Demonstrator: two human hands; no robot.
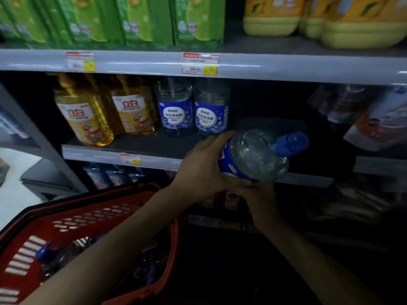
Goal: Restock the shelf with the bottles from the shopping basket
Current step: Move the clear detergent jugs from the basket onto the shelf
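A clear bottle (257, 155) with a blue label and blue cap lies tilted in front of the middle shelf (154, 148), cap pointing right. My left hand (202, 170) grips its lower body from the left. My right hand (257, 192) holds it from underneath. Two matching blue-label bottles (191, 111) stand upright on that shelf, just left of the held one. The red shopping basket (92, 219) sits at lower left under my left arm, and another bottle with a blue cap (46, 252) lies inside it.
Yellow bottles (105, 111) stand at the left of the middle shelf. Dark open shelf space lies right of the blue-label bottles. Green packs (136, 20) and yellow jugs (330, 18) fill the shelf above. Pouches (374, 119) hang at right.
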